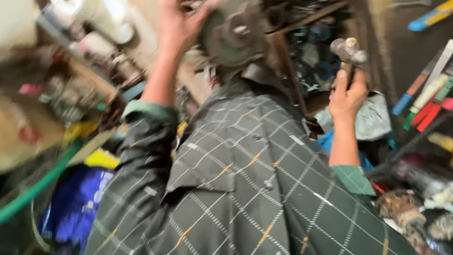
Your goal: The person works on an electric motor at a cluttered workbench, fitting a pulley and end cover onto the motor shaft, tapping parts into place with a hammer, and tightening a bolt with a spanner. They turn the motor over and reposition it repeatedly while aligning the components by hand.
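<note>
Head view is motion-blurred, esp. the left half. Left hand is raised at upper centre of the frame, palm spread against the side of a round grey-green metal part w/ a hub in its middle; thumb lies on the part's top-left edge, the other fingers run out of the top of the frame, so how far they wrap around it can't be told. Right hand sits at upper right, fingers curled tight round the handle of a small hammer, whose worn metal head stands upright just above the fist. The two hands are well apart, the round part between them and nearer the left one. Lower centre is filled by the person's dark checked shirt w/ thin white lines and orange dashes; green cuffs rolled at both forearms. Behind the hammer, a cluttered shelf of dark metal bits. Right of frame: red, green and blue-handled tools leaning together. Lower left: a green hose running diagonally, a blue bag just beside it, something yellow above the bag. Upper left: pale blurred shapes, not identifiable.
</note>
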Demonstrator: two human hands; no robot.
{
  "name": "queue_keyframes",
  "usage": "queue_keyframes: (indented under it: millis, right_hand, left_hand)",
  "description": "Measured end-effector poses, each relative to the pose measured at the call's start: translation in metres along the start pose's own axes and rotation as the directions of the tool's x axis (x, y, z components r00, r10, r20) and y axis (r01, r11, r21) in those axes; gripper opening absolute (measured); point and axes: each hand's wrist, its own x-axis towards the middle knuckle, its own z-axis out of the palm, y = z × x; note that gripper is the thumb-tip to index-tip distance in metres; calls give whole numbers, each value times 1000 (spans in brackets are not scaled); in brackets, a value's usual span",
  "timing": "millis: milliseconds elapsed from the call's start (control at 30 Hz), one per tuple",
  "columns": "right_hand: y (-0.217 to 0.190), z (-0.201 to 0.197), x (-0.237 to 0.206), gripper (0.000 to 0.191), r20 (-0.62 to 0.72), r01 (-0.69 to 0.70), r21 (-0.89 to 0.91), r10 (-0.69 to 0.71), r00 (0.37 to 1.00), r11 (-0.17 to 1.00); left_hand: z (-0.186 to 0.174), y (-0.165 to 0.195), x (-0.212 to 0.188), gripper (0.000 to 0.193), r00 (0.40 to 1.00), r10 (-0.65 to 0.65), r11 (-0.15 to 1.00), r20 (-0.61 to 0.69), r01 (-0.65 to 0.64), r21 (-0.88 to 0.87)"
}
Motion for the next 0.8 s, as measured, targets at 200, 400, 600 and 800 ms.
queue_keyframes:
  millis: [200, 400, 600, 800]
  right_hand:
    - [92, -92, 34, 29, -366, -113, -629, -165, 916, 769]
    - [161, -144, 79, 35, -430, -294, -775, -126, 894, 559]
    - [156, -138, 99, 45, -419, -287, -808, -159, 894, 515]
    - [-38, -20, 90, 20, -19, 477, -424, -534, 845, 770]
  left_hand:
    - [-16, 58, 12, 12, 885, 337, 875, 320, -420, 241]
    - [-2, 107, 29, 20, 897, 261, 930, 357, -333, 157]
    - [-5, 73, 20, 12, 935, 75, 975, 346, -142, 170]
    - [-28, 44, 12, 33, 929, 172, 977, 328, -203, 62]
